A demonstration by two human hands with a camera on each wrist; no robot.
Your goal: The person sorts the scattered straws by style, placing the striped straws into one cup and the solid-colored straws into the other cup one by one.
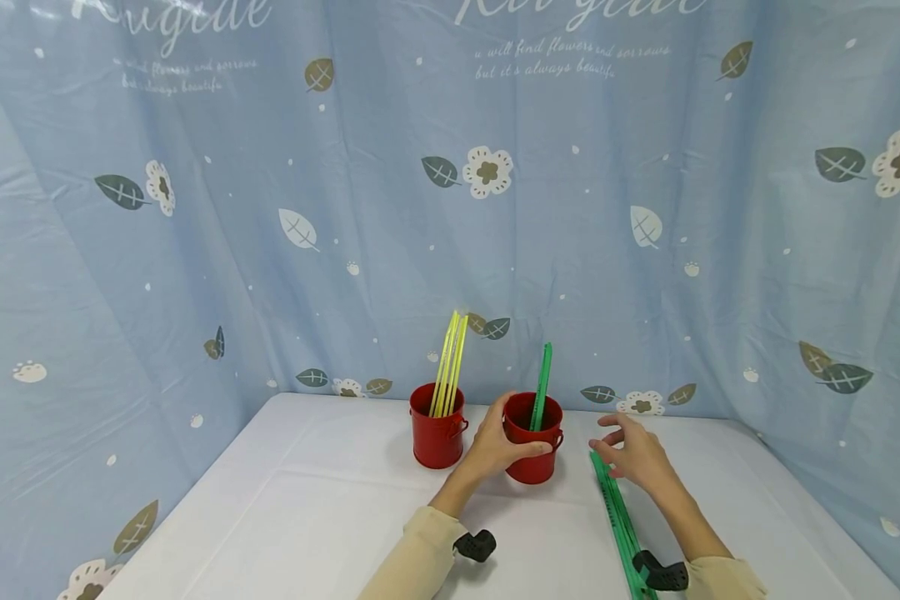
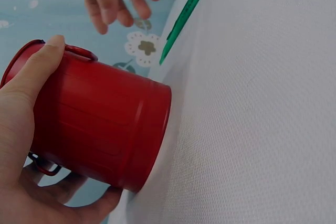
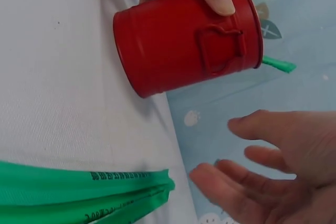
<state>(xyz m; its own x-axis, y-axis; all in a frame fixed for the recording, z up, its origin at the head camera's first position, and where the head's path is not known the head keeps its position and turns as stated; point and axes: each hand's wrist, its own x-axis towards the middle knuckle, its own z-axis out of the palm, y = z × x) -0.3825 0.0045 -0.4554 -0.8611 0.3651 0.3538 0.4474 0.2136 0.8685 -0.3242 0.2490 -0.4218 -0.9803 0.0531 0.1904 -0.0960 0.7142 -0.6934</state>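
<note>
My left hand (image 1: 489, 443) grips a small red bucket (image 1: 531, 465) by its side, thumb near the rim and fingers round the far side. One long green wrapped stick (image 1: 542, 385) stands tilted in that bucket. My right hand (image 1: 640, 457) is held with relaxed, spread fingers just above the far end of several long green wrapped sticks (image 1: 617, 512) lying on the table. In the right wrist view, dark print shows on these green wrappers (image 3: 121, 176), and nothing is between that hand's fingers (image 3: 218, 182).
Left of the gripped bucket stands a second red bucket (image 1: 437, 442) with several thin yellow sticks (image 1: 450, 367) upright in it. A white cloth covers the table (image 1: 322, 500). Behind it hangs a blue patterned curtain (image 1: 390, 208) close to the table's back edge.
</note>
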